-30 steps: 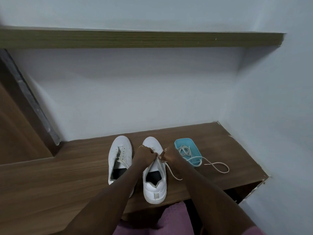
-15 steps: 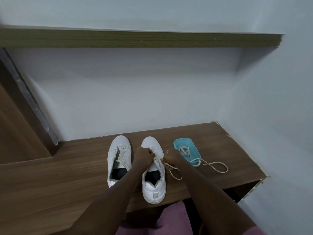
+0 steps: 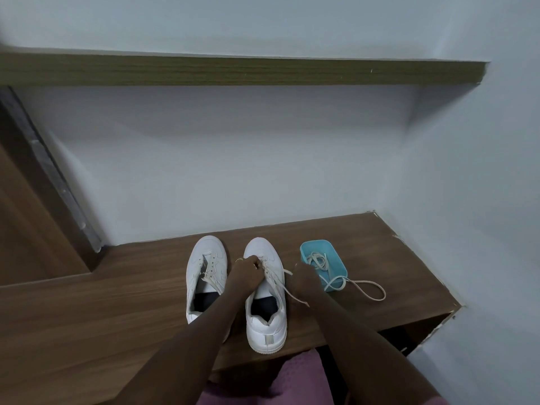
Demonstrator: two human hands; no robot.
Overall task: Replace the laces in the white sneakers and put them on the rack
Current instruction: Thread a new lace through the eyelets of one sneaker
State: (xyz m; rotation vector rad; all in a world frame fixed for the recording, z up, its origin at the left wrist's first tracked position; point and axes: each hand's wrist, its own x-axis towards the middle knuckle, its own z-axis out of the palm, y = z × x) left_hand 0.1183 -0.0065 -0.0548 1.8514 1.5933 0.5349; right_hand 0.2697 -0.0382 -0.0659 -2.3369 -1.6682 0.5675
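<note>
Two white sneakers stand side by side on the wooden surface (image 3: 117,302), toes toward the wall. The left sneaker (image 3: 206,276) has empty eyelets and an open tongue. The right sneaker (image 3: 267,317) is partly laced with a cream lace (image 3: 287,290). My left hand (image 3: 245,273) sits over its eyelets and pinches the lace there. My right hand (image 3: 302,280) is just right of the shoe and holds the lace's loose end, which trails over the wood. A blue tray (image 3: 336,261) to the right holds another cream lace (image 3: 365,287) that spills out in a loop.
A wooden shelf (image 3: 233,68) runs along the wall above. White walls close the back and the right side. The wooden surface ends in a front edge near my pink-clothed lap (image 3: 301,375), with a dark opening at lower right.
My right hand has drawn away from the shoe toward the right, pulling the lace end out. My left hand stays on the eyelets.
</note>
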